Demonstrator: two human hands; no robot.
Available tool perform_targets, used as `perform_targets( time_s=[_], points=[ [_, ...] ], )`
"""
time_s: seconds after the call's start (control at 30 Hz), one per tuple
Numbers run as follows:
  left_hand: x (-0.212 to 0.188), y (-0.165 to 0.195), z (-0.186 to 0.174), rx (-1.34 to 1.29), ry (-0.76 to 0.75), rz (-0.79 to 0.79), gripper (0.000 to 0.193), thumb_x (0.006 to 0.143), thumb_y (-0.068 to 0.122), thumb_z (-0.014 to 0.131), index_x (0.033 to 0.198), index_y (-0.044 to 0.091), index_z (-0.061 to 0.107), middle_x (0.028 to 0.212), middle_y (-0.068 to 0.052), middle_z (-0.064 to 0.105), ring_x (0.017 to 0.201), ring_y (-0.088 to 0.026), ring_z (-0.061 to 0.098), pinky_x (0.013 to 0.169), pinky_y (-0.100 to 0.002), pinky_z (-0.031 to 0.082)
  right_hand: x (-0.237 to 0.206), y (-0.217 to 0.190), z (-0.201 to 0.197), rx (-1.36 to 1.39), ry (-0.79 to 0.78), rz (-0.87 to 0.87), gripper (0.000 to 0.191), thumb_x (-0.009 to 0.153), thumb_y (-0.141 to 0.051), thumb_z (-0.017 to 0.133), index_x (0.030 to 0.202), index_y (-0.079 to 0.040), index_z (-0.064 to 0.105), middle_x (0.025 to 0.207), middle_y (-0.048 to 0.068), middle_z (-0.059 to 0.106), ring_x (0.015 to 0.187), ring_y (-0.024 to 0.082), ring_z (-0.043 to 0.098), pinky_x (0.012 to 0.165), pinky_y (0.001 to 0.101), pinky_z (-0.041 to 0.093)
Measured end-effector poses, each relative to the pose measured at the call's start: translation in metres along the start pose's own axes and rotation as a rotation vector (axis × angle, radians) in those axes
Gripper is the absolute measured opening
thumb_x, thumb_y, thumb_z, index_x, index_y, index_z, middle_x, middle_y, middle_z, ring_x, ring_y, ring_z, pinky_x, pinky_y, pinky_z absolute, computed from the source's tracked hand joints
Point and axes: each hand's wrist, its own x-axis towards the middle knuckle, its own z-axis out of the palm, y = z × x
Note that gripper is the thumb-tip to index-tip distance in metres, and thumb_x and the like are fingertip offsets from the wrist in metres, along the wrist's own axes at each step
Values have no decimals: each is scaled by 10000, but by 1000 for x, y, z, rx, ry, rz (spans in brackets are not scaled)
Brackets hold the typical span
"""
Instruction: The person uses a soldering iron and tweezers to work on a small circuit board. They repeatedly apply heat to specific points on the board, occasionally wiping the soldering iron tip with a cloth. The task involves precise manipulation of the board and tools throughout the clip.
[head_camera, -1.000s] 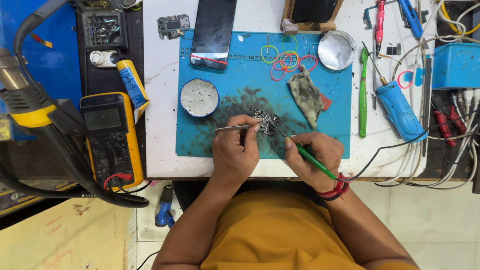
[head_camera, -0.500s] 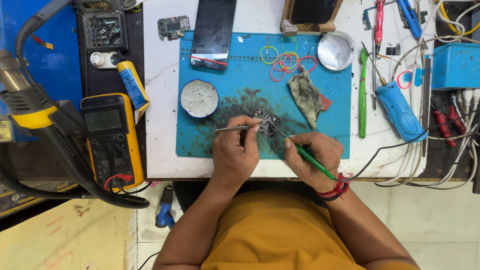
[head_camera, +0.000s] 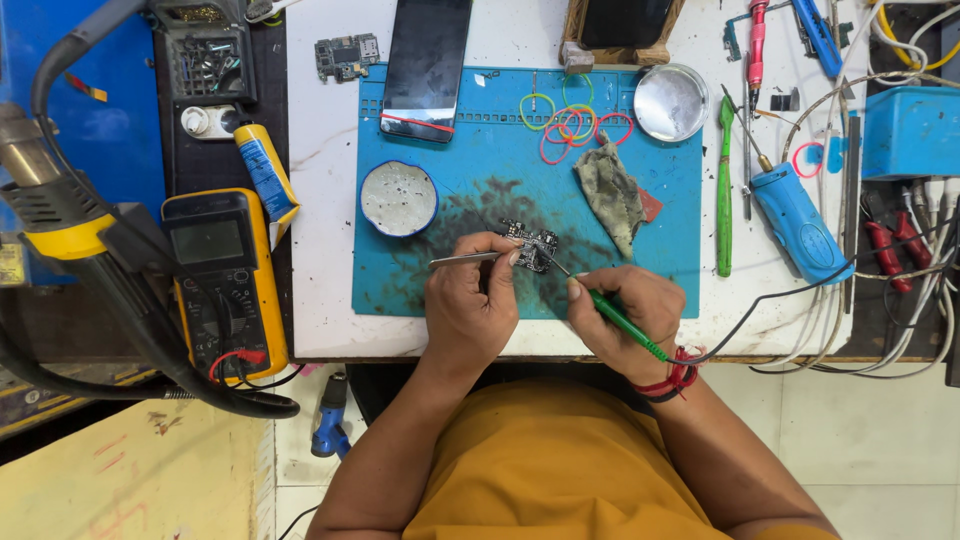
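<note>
Circuit board lies on the blue mat, close to the body for fine work. Left hand pinches tweezers to steady it; right hand grips a green soldering iron like a pen.

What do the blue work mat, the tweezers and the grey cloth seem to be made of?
Blue work mat: probably silicone or rubber; matte, flat, with dark stains in the middle.
Tweezers, in the left hand: metal; thin, silvery and shiny.
Grey cloth: woven fabric; crumpled, dull, soiled.
</note>
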Motion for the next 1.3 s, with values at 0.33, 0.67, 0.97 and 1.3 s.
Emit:
perform_targets(
  time_s=[0.33,0.67,0.97,1.3],
  points=[
    [0,-1,0,3,1,0,108,994,31,699,1062,53,618,954,-75,742,739,-189,722,669,-307,556,1,-1,0,14,2,3,135,868,-36,809,908,-21,681,787,73,705,613,160,654,573,276,492],
    [0,0,0,0,2,-4,107,992,35,698,1063,53,620,950,-75,744,739,-186,726,670,-305,559,1,0,0,2,0,-1,137,854,-36,818,893,-27,687,790,78,706,605,172,648,566,284,484],
    [-1,-2,1,-16,7,-12,99,997,32,696,1064,49,627,961,-80,747,745,-174,726,676,-296,559,-2,4,1,32,20,-1,139,866,-23,806,899,-32,671,808,90,711,621,184,659,582,288,492],
    [-6,-13,5,-295,90,-100,147,1050,3,630,1187,22,580,1132,-85,744,839,-53,641,731,-222,533,14,-9,1,-46,-40,-95,296,877,-69,813,1149,-55,699,1004,114,747,850,279,733,731,349,561]
  ],
)
